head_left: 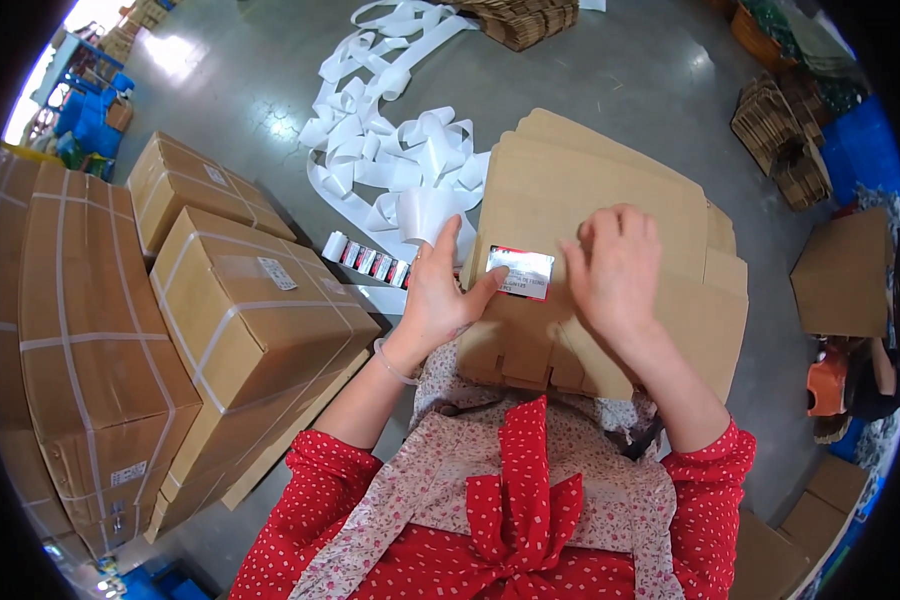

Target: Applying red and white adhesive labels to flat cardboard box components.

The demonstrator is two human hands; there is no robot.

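A stack of flat brown cardboard cartons [660, 200] lies in front of me. On its left part is a small label [535, 275], silvery white with a red and black edge. My left hand [435, 300] lays its thumb on the label's left side, the fingers stretched out along the stack's left edge. Beside those fingers a white backing strip [425, 215] curls up; whether they touch it I cannot tell. A strip of more red, black and white labels [367, 260] runs behind the left hand. My right hand [620, 270], fingers curled in, is over the cardboard right of the label; nothing shows in it.
Strapped brown boxes [260, 300] are stacked at my left. A long heap of white strip [380, 140] lies on the grey floor [240, 90] ahead. Bundled cardboard [780, 140] and an open carton [845, 275] stand at the right, near a person in dark clothing [865, 380].
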